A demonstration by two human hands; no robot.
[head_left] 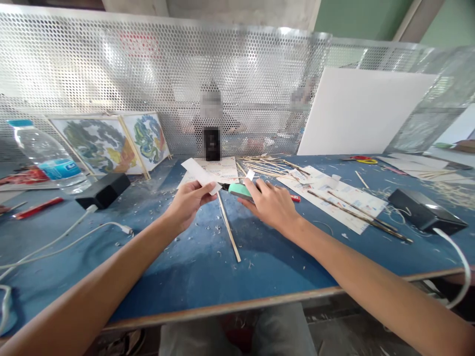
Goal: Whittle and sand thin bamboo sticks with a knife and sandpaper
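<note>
Pinched between the thumb and fingers of my left hand [189,202] is a white paper strip [200,174], tilted up to the left. My right hand [270,200] wraps around a mint-green hand tool [239,190] with a black pointed tip. That tip meets or nearly meets the paper's right end; I cannot tell whether they touch. A small white piece [250,174] sticks up beside my right fingers. Below the hands, a thin wooden stick [229,227] lies on the blue table [193,277].
Several bamboo sticks [263,165] and a printed sheet [356,210] lie ahead and right, near scissors [359,159]. Black boxes [104,190] with white cables flank the hands. A water bottle [48,158] and painted panels [100,141] stand left, before a perforated metal screen [178,64].
</note>
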